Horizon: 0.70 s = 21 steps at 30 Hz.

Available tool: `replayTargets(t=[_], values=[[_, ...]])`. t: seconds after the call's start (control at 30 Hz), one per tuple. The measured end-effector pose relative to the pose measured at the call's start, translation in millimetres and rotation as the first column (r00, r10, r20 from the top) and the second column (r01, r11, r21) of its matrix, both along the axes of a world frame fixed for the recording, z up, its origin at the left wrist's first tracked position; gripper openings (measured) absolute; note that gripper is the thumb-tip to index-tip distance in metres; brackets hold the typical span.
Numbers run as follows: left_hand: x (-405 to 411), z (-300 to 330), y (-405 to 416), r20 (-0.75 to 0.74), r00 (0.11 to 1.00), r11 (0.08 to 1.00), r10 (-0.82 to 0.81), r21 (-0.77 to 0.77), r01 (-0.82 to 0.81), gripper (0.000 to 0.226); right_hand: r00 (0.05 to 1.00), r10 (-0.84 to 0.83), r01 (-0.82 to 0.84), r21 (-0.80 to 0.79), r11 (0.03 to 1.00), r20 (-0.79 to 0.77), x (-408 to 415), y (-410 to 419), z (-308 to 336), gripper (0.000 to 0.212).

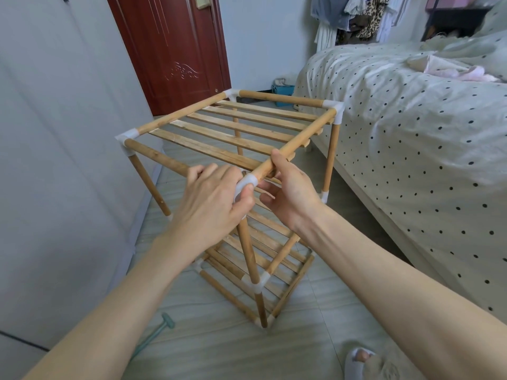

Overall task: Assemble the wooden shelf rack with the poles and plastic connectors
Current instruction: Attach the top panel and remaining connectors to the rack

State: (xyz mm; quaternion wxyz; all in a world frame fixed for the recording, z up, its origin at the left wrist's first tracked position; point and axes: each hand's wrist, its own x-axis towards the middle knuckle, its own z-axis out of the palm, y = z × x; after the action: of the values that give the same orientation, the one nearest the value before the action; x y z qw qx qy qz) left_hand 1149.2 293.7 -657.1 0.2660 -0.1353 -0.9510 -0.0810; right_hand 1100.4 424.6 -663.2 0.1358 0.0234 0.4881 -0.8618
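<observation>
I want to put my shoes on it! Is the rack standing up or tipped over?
Standing up. The rack has its poles upright on the floor and its slatted shelves level, while both hands, left and right, grip the near top corner connector.

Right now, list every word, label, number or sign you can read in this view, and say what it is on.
None. No readable text on the rack, its plastic connectors, the door (carved ornament only) or the bedspread (dots only).
</observation>
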Motion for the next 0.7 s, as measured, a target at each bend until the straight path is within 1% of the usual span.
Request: replayTargets(t=[0.07,0.17,0.2,0.27,0.33,0.4,0.43,0.5,0.57,0.63,0.7], values=[[0,2,0,0.004,0.999,0.999,-0.032,0.017,0.032,0.035,1.0,0.017,-0.017,0.027,0.999,0.007,-2,5,1,0.017],[-1,7,-2,-0.033,0.987,0.983,-0.156,0.096,0.158,0.033,0.999,0.023,-0.025,0.034,0.999,0.043,-7,14,5,0.016],[-2,8,-2,-0.045,0.982,0.974,-0.184,0.129,0.188,0.035,0.998,0.01,-0.011,0.025,1.0,0.058,-9,16,6,0.018],[-6,10,0,-0.062,0.975,0.962,-0.213,0.159,0.221,0.046,0.994,-0.039,0.038,0.016,0.999,0.097,-13,18,8,0.025],[-9,10,5,-0.098,0.97,0.961,-0.224,0.145,0.237,0.053,0.988,-0.095,0.093,0.024,0.995,0.121,-16,20,10,0.029],[-14,10,10,-0.139,0.968,0.961,-0.208,0.153,0.228,0.055,0.981,-0.161,0.157,0.047,0.986,0.106,-16,22,8,0.027],[-17,11,13,-0.13,0.973,0.962,-0.193,0.172,0.214,0.054,0.977,-0.195,0.19,0.061,0.98,0.087,-15,22,7,0.028],[-24,16,18,-0.035,0.987,0.968,-0.155,0.196,0.159,0.049,0.969,-0.245,0.24,0.091,0.966,0.044,-12,21,4,0.032],[-32,19,18,0.126,0.984,0.979,-0.128,0.177,0.105,0.051,0.96,-0.277,0.28,0.143,0.949,-0.035,-9,20,1,0.038],[-40,23,17,0.284,0.949,0.985,-0.134,0.141,0.097,0.056,0.943,-0.298,0.327,0.237,0.915,-0.151,-6,20,-3,0.042],[-45,26,18,0.378,0.91,0.984,-0.173,0.107,0.142,0.055,0.924,-0.291,0.362,0.322,0.875,-0.25,-4,21,-6,0.047]])
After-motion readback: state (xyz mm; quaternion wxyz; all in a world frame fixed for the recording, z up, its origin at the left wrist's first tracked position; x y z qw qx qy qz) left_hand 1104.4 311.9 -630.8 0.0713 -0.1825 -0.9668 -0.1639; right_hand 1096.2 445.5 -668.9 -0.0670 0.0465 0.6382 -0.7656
